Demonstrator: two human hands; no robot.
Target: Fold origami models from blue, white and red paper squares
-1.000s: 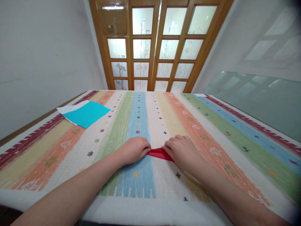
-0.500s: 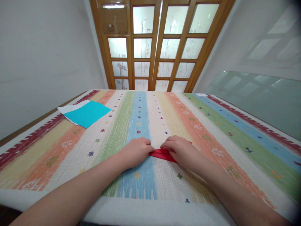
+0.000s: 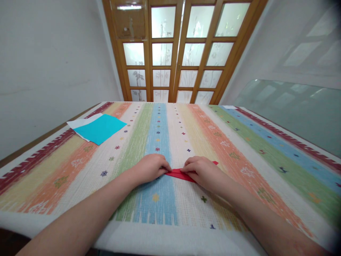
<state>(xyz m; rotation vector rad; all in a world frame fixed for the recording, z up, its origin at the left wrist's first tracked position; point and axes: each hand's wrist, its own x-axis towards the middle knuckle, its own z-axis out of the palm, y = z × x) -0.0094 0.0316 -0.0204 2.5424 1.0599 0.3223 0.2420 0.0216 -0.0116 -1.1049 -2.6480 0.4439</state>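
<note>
Hands nearer, red paper (image 3: 178,174), striped tablecloth (image 3: 239,149)

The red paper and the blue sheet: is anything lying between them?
Only striped cloth shows between red paper and blue sheet, besides the left hand, in the head view.

Folded paper (image 3: 178,174) lies on the tablecloth (image 3: 239,149) between both hands (loose sheets (image 3: 99,128) far left).
</note>
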